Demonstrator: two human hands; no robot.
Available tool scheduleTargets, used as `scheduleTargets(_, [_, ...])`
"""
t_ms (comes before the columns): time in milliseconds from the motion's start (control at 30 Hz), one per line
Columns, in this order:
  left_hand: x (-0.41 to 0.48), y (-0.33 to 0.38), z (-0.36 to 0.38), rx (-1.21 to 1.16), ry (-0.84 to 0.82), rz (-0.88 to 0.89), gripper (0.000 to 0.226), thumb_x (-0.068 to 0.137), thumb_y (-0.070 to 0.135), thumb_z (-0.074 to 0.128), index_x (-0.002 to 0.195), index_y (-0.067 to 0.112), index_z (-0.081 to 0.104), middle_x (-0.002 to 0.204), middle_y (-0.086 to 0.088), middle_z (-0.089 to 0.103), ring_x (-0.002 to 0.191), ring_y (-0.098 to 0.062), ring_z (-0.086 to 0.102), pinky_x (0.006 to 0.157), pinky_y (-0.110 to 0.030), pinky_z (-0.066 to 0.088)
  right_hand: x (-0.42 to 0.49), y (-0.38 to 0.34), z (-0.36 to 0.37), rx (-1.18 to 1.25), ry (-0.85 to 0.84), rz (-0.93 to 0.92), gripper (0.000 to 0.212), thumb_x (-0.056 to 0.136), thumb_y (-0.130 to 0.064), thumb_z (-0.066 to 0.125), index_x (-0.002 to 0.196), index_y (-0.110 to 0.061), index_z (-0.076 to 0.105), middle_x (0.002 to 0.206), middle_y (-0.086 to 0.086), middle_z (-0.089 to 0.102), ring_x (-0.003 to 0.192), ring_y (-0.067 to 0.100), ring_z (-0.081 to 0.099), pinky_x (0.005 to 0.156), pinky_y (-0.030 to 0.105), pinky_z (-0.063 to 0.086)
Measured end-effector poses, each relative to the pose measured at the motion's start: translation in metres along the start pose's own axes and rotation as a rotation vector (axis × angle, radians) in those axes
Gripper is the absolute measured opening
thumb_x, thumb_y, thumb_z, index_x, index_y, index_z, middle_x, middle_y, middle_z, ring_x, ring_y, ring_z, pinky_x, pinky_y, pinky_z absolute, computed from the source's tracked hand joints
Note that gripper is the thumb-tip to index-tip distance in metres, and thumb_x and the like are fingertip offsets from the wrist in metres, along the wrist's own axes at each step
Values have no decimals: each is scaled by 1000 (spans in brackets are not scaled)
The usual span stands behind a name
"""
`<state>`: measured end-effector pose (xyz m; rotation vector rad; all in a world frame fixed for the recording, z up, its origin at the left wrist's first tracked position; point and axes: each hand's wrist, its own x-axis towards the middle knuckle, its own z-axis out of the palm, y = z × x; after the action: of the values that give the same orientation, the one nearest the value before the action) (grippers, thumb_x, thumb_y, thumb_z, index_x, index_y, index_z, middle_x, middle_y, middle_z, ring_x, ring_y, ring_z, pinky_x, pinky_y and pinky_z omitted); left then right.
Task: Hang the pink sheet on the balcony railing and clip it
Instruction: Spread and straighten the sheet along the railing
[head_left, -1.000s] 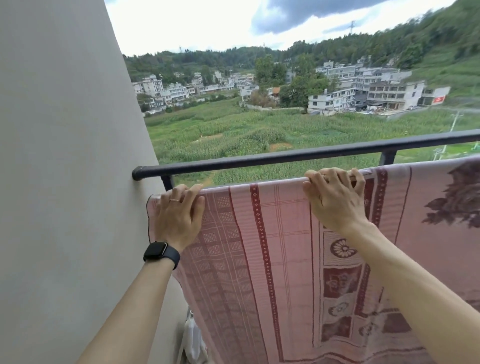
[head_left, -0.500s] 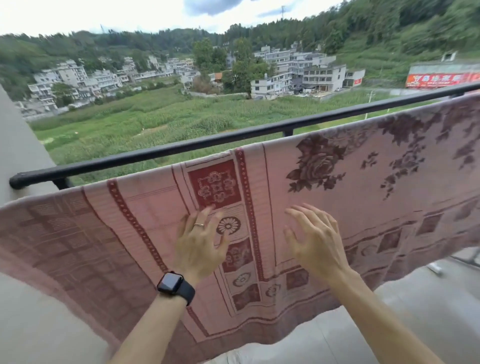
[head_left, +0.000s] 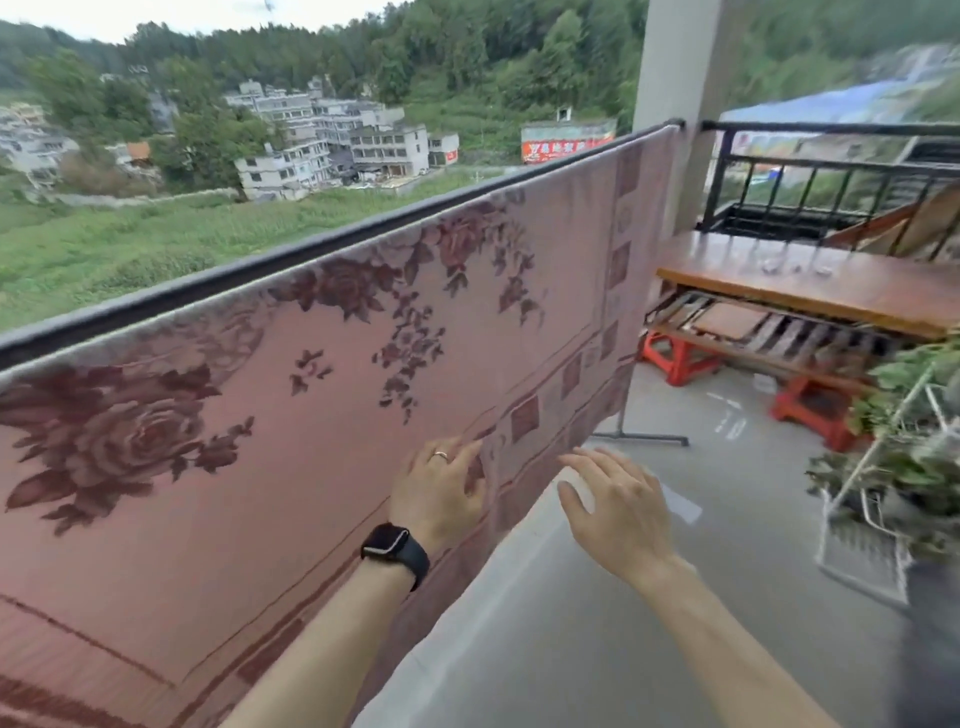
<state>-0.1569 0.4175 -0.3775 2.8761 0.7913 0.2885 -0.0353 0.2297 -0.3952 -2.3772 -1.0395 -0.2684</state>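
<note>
The left grip (head_left: 441, 493) and right grip (head_left: 618, 514) are leaving the railing (head_left: 208, 283), sliding rightward down the pink sheet (head_left: 311, 441). The right grip is drifting off its edge.

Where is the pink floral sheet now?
In the head view, the pink floral sheet drapes over the black metal balcony railing, from the frame's left edge to the grey pillar; the left hand touches it.
</note>
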Motion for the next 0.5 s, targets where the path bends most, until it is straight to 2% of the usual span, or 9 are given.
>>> scheduleTargets(133, [78,48,18,37,-52,118,52,93,42,45,145,36,40,150,7,43,140,-17,33,116,-37,23,44,62,-10,-45,16,131,36,89,-43,48,113,-30,72,119,-11,71,118,18,62,97,40,46])
scheduleTargets(267, [157,83,30,24,-30,204,49,94,40,46,142,38,42,149,10,43,139,-16,34,114,-34,22,96,114,-16,-85,60,192,33,86,-41,52,109,-30,73,114,-11,72,115,19,64,95,41,47])
scheduleTargets(367, [238,112,40,-2,-17,263,51,93,41,44,144,35,42,150,7,43,140,-17,33,115,-36,22,157,159,-21,-121,46,212,29,93,-37,57,119,-30,69,124,-12,68,125,18,56,104,41,40])
scheduleTargets(500, [354,149,46,9,-9,333,50,94,38,45,143,35,44,148,6,46,140,-17,33,115,-38,23,242,213,-28,-155,24,244,34,97,-42,52,129,-33,62,133,-16,61,135,12,45,110,35,32])
